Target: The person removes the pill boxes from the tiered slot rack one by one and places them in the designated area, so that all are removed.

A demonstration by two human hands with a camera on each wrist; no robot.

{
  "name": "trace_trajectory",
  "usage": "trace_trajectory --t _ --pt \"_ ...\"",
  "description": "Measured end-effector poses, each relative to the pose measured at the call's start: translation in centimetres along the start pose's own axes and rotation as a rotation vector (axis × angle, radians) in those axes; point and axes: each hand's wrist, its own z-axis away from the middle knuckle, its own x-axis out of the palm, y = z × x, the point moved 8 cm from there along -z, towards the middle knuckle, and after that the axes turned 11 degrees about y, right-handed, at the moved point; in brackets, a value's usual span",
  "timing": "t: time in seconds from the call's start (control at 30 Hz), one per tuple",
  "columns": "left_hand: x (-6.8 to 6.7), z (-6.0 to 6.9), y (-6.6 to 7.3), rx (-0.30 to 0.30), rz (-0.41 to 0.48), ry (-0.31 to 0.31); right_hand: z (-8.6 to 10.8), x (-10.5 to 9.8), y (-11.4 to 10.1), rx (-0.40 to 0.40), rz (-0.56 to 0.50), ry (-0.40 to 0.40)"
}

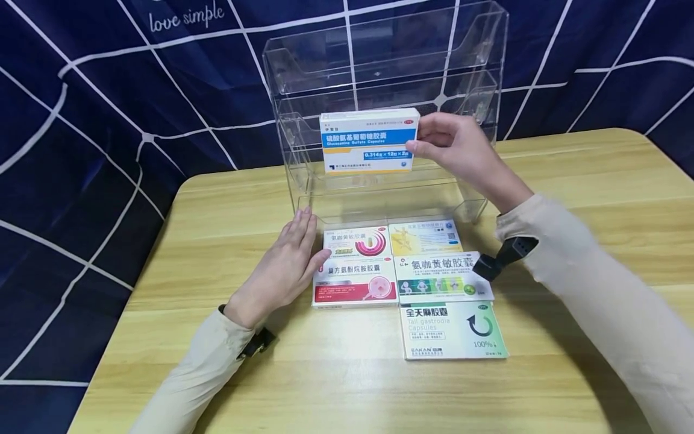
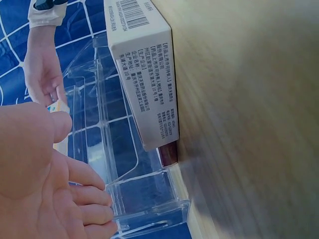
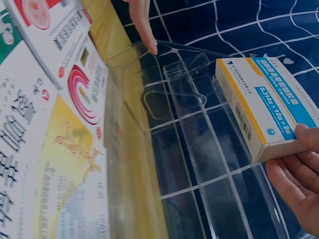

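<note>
My right hand (image 1: pixel 461 147) pinches the right end of a white, blue and orange medicine box (image 1: pixel 368 144), thumb in front and fingers behind. The box is upright, its label facing me, in front of the middle tiers of a clear acrylic display rack (image 1: pixel 379 202). In the right wrist view the same medicine box (image 3: pixel 266 104) is held by thumb and fingers (image 3: pixel 294 184). My left hand (image 1: pixel 284 262) has its fingers extended, fingertips by the rack's lower left front corner. Its thumb lies beside the red-and-white medicine boxes (image 1: pixel 355 280); whether it touches them I cannot tell.
Several medicine boxes lie flat before the rack: a yellow-and-white one (image 1: pixel 425 237), a green-banded one (image 1: pixel 444 277), and a green-and-white one (image 1: pixel 454 331) nearest me. A dark blue cloth with white lines (image 1: pixel 108 150) hangs behind the wooden table (image 1: pixel 336 386).
</note>
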Motion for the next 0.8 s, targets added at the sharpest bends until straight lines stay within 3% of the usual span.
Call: trace_trajectory --t 0.8 --pt "0.0 0.0 0.0 0.004 -0.018 0.001 2.0 0.5 3.2 0.042 0.14 -0.031"
